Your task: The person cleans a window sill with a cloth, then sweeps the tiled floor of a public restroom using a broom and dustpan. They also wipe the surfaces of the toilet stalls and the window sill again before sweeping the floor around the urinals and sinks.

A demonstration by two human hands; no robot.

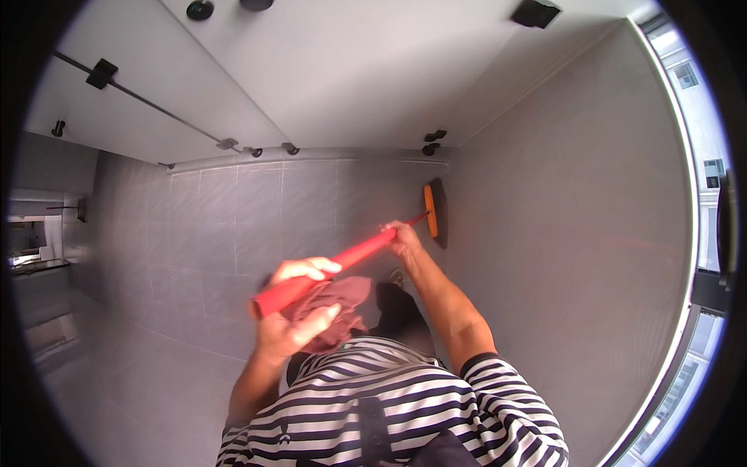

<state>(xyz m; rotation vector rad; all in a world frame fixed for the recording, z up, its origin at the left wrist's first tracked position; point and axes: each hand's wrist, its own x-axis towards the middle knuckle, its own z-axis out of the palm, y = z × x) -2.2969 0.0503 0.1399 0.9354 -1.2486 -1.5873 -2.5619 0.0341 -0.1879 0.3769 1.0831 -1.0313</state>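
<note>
A broom with a long red handle [358, 253] slants across the view from near my body to the far right. Its orange head [432, 210] carries dark bristles, which rest on the floor close to the right wall. My left hand [280, 338] is closed around the handle's near end. Bunched in that same hand is a brownish-red cloth [342, 300], hanging below the handle. Farther down the handle, my right hand [403, 237] is wrapped around it, arm stretched forward.
Grey tiles cover the floor [233, 202]. Ahead stand pale partition panels [311, 70] on short black feet, with black fittings. A plain grey wall [576, 218] rises close on the right, with windows [712, 171] beyond its edge. My dark shoe and trouser leg show below the right arm.
</note>
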